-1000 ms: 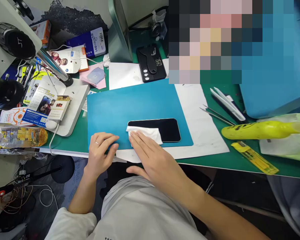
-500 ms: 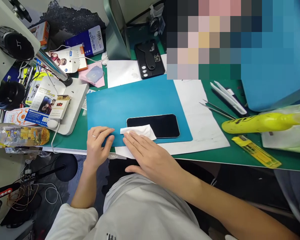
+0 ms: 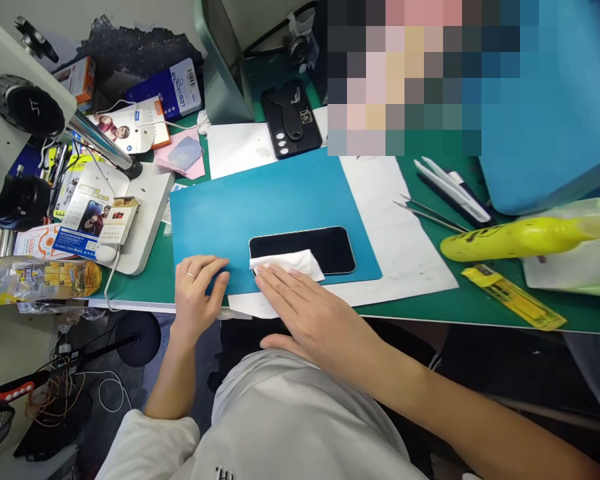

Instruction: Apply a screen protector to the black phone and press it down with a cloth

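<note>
Head view: right hand (image 3: 306, 308), one, laid nearly flat, thumb apart, fingertips pressing a folded white cloth (image 3: 307, 263) without closing round it. Left hand (image 3: 198, 288), one, loosely curled, gap between thumb and fingers, nothing visible held; at the mat's near left edge. Phone (image 3: 330, 243), one, dark-faced, lying partly under the cloth on the near part of a blue mat (image 3: 255, 193). Right: yellow translucent case (image 3: 515, 299), slim pieces inside; yellow bottle (image 3: 510, 241), on its side, contents not discernible, before a pale plastic bag (image 3: 560, 267). Left: small carton (image 3: 119, 225), top open, brownish contents; clear bottle (image 3: 45, 279), lying, amber toward its right end. Far left: blue LCD box (image 3: 163, 90), contents hidden.
</note>
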Demonstrator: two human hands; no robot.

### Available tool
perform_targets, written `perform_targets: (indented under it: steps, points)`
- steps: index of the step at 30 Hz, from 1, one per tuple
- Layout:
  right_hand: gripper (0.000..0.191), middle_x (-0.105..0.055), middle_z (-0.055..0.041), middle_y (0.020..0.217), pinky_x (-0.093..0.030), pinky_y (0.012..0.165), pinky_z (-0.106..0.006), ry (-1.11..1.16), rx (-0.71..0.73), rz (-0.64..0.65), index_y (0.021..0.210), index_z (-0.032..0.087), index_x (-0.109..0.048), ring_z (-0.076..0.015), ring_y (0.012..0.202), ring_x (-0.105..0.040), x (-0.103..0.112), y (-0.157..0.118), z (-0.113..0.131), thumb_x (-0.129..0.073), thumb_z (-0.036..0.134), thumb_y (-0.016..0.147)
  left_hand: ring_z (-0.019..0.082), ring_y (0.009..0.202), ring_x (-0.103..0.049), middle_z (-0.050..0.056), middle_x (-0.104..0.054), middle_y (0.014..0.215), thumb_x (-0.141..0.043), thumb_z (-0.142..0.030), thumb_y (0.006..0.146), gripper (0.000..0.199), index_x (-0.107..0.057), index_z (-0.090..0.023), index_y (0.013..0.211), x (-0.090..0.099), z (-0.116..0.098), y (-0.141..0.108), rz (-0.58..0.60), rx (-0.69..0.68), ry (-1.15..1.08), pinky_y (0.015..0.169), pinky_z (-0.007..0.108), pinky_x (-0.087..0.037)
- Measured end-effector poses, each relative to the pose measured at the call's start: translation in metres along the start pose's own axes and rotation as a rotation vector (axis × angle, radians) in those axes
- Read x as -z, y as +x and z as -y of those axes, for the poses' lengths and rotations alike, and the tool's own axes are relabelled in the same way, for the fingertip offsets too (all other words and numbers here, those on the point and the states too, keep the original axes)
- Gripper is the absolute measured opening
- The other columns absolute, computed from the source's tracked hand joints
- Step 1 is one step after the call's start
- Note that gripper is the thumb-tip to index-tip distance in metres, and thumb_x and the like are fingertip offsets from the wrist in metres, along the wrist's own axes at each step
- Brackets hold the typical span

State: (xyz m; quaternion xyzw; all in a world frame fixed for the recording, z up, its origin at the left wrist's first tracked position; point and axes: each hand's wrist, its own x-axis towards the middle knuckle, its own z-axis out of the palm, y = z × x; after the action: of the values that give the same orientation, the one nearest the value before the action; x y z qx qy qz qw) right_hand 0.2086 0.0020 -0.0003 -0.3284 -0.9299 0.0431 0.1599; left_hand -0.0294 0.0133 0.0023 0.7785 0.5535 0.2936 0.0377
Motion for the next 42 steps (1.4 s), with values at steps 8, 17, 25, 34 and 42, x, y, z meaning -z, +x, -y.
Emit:
perform_targets:
  steps: [8, 17, 25, 34, 42]
  points:
    - [0.096, -0.035, -0.0367, 0.158, -0.038, 0.122, -0.056, -0.001, -0.297, -0.029, 0.154, -0.014, -0.027, -0.0438, 0.151, -0.035, -0.008, 0.018, -0.018, -0.048, 0.060, 0.097, 0.023, 0.104, -0.063, 0.007, -0.073, 0.108, -0.061, -0.020, 0.099, 0.019, -0.070, -0.023, 0.115, 0.003, 0.002, -0.001, -0.012, 0.002, -0.012, 0.095, 0.041, -0.047]
    - [0.104, -0.029, -0.0389, 0.160, -0.034, 0.122, -0.062, 0.006, -0.435, -0.048, 0.157, -0.012, -0.021, -0.0472, 0.153, -0.028, -0.007, 0.001, -0.021, -0.044, 0.068, 0.095, 0.024, 0.102, -0.064, 0.008, -0.073, 0.108, -0.057, -0.025, 0.101, 0.021, -0.070, -0.024, 0.117, -0.003, 0.004, 0.001, -0.021, -0.017, 0.030, 0.092, 0.042, -0.047]
    - [0.112, -0.033, -0.0367, 0.159, -0.035, 0.123, -0.054, 0.061, -0.333, -0.039, 0.150, -0.015, -0.036, -0.0450, 0.151, -0.033, -0.018, 0.056, 0.008, -0.044, 0.078, 0.088, 0.024, 0.103, -0.063, 0.010, -0.073, 0.109, -0.053, -0.024, 0.103, 0.023, -0.070, -0.021, 0.117, 0.000, 0.005, 0.001, -0.006, -0.034, 0.037, 0.091, 0.041, -0.046]
    - [0.097, -0.031, -0.0368, 0.160, -0.033, 0.124, -0.058, 0.045, -0.477, -0.090, 0.156, -0.012, -0.024, -0.0431, 0.154, -0.029, -0.008, 0.011, -0.032, -0.042, 0.063, 0.098, 0.025, 0.106, -0.063, 0.009, -0.072, 0.113, -0.054, -0.026, 0.103, 0.023, -0.070, -0.023, 0.119, -0.003, 0.006, 0.004, 0.002, -0.016, 0.048, 0.092, 0.042, -0.047]
    - [0.100, -0.031, -0.0348, 0.161, -0.035, 0.123, -0.057, -0.009, -0.461, -0.084, 0.159, -0.010, -0.019, -0.0420, 0.155, -0.027, -0.006, -0.018, -0.012, -0.045, 0.064, 0.097, 0.025, 0.110, -0.063, 0.009, -0.071, 0.115, -0.054, -0.028, 0.103, 0.023, -0.067, -0.024, 0.121, 0.003, -0.003, 0.003, 0.033, -0.015, -0.025, 0.095, 0.044, -0.048]
